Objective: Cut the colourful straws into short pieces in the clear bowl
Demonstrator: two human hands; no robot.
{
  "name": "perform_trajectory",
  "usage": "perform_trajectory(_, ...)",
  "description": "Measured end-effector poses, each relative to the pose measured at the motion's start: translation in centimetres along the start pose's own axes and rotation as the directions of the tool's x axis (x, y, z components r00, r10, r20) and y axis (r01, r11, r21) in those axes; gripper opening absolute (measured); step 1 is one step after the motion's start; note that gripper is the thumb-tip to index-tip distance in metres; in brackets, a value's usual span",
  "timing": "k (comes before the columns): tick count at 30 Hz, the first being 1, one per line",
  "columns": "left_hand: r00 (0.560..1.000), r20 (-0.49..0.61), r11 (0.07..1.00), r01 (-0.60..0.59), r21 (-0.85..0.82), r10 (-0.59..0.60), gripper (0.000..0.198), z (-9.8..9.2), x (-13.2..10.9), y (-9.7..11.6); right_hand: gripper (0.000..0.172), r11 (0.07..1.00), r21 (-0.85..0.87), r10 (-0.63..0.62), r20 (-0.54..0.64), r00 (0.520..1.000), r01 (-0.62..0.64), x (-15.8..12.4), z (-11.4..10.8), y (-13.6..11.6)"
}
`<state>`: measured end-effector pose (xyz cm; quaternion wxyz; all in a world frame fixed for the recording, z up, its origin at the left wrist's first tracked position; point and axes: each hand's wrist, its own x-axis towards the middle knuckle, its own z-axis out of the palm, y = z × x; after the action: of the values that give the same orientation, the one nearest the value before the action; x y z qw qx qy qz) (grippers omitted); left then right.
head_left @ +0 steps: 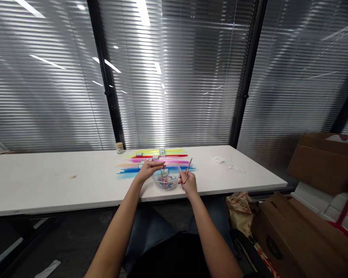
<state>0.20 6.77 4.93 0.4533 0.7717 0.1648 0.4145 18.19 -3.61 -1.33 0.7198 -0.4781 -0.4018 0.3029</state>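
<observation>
A clear round bowl (156, 178) with many small multicoloured pieces (167, 183) in it stands near the table's front edge. Over the bowl's left rim is my left hand (149, 170), its fingers stretched to the right and the tips pressed together. Whatever lies between those fingertips is too small to make out. On the bowl's right side, my right hand (188, 183) is closed on a pair of scissors (189, 166), blades pointing up and away. Behind the bowl lie bundles of long thin coloured sticks in blue (127, 170), pink (174, 161), red (179, 156) and yellow, several with paper labels.
The white table (60, 185) runs along windows with blinds (174, 77). A small lidded jar (119, 148) stands at the back. Crumpled clear plastic (234, 168) lies to the right. Cardboard boxes (304, 235) and a paper bag (240, 212) sit on the right.
</observation>
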Motion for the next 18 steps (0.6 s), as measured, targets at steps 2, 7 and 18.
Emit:
perform_trajectory(2, 1.000, 0.001, 1.000, -0.012, 0.018, 0.012, 0.032, 0.09, -0.08, 0.08, 0.027, 1.000, -0.002, -0.007, -0.002, 1.000, 0.007, 0.03, 0.00, 0.02)
perform_trajectory(7, 0.999, 0.028, 0.994, -0.037, 0.101, 0.034, 0.035, 0.24, -0.29, 0.38, 0.029, 1.000, -0.019, -0.019, -0.005, 1.000, 0.018, 0.16, 0.06, 0.16)
perform_trajectory(18, 0.984, 0.115, 0.983, -0.151, 0.105, 0.138, 0.037, 0.16, -0.17, 0.10, 0.031, 0.999, -0.035, -0.026, -0.001, 1.000, 0.026, 0.22, 0.06, 0.25)
